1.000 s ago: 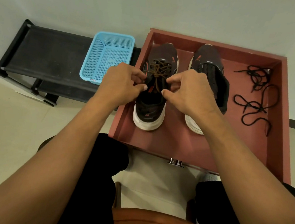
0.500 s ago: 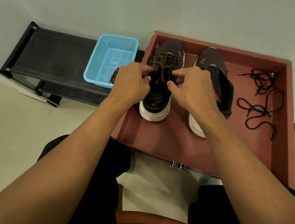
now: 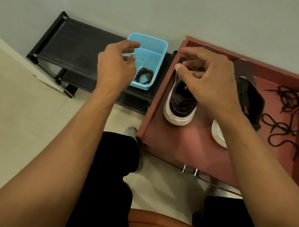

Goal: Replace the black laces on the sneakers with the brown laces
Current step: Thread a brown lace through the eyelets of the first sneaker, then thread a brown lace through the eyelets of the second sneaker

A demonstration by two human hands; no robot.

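Two dark sneakers with white soles stand in a red-brown drawer (image 3: 176, 144). My right hand (image 3: 207, 80) covers the lacing of the left sneaker (image 3: 180, 105), its fingers curled on the brown lace threaded there; most of that lace is hidden. The right sneaker (image 3: 249, 98) stands unlaced with its tongue open. Removed black laces (image 3: 286, 114) lie loose at the drawer's right side. My left hand (image 3: 116, 65) hovers by the left rim of a blue basket (image 3: 151, 44), fingers loosely curled and holding nothing. A coiled brown lace (image 3: 144, 75) lies in the basket.
The basket sits on a low black rack (image 3: 78, 47) against the wall, left of the drawer. My knees in black trousers and an orange-brown seat (image 3: 153, 226) fill the bottom. A metal handle (image 3: 190, 171) juts from the drawer's front.
My left hand has let go of the lace on the left sneaker and moved left to the blue basket. The view has turned left and tilted. My right hand stays on the sneaker.
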